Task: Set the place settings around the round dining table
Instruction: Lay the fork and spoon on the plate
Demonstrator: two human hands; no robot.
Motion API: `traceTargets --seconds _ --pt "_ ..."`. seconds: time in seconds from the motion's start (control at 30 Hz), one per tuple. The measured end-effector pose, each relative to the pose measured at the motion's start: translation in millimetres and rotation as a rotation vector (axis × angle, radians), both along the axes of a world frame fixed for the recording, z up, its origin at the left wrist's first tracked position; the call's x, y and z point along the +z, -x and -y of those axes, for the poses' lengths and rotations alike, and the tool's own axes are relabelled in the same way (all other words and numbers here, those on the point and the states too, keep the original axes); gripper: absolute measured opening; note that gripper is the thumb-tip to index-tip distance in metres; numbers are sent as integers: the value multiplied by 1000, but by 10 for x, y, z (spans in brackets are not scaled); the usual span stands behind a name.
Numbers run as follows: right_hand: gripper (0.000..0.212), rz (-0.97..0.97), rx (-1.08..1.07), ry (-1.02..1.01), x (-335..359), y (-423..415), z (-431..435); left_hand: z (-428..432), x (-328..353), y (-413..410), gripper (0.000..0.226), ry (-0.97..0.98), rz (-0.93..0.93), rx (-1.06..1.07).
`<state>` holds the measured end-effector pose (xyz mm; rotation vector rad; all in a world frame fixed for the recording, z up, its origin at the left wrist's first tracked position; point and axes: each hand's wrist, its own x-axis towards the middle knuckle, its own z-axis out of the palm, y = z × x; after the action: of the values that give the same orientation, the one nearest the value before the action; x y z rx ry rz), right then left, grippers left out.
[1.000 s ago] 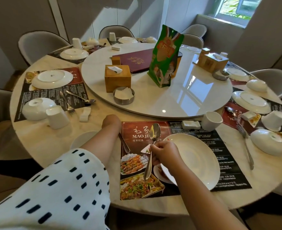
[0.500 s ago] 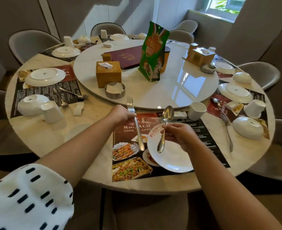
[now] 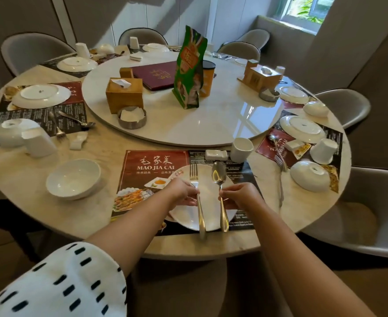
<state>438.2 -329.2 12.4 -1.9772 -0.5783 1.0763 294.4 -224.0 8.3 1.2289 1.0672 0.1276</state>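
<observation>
A white plate [image 3: 205, 216] lies on the printed placemat [image 3: 151, 165] at the near edge of the round table [image 3: 92, 216]. My left hand [image 3: 183, 194] grips a steel fork [image 3: 198, 202] by the handle, tines pointing away, over the plate. My right hand [image 3: 238, 195] pinches a steel spoon [image 3: 220, 191], bowl pointing away, held parallel to the fork on its right. A white bowl [image 3: 74, 178] sits upright left of the placemat. A white cup [image 3: 241, 149] and a chopstick rest [image 3: 215, 154] stand at the mat's far right corner.
A lazy Susan [image 3: 222, 120] fills the table's middle, carrying a wooden tissue box [image 3: 124, 94], a green bag [image 3: 189, 69], a red menu [image 3: 156, 74] and a metal dish [image 3: 131, 117]. Other settings with upturned plates, bowls and cups ring the table. Grey chairs [image 3: 360, 213] surround it.
My left hand lifted the fork from the placemat and brought it over the plate beside the spoon. My right hand shifted the spoon right. The view pulled back from the table.
</observation>
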Motion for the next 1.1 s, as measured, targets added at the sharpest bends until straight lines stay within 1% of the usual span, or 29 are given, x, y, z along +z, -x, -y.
traceTargets --seconds 0.23,0.47,0.67,0.83,0.97,1.03,1.1 --pt "16 -16 93 49 -74 19 -94 36 -61 -102 14 -43 -79 49" --pt "16 4 115 36 -192 -13 -91 86 -89 -147 18 -123 -171 97" --pt "13 63 114 39 -242 -48 -84 104 -77 -152 15 -126 -188 125" --pt "10 121 125 49 -230 -5 -115 113 -88 -131 16 -100 -160 160" --pt "7 172 137 74 -210 27 -133 122 -53 -119 12 -81 -157 146" --pt "8 180 139 80 -187 42 -117 101 -32 -76 22 -87 -158 139" --pt "10 259 129 45 -167 57 -98 62 1 14 28 -164 -157 126"
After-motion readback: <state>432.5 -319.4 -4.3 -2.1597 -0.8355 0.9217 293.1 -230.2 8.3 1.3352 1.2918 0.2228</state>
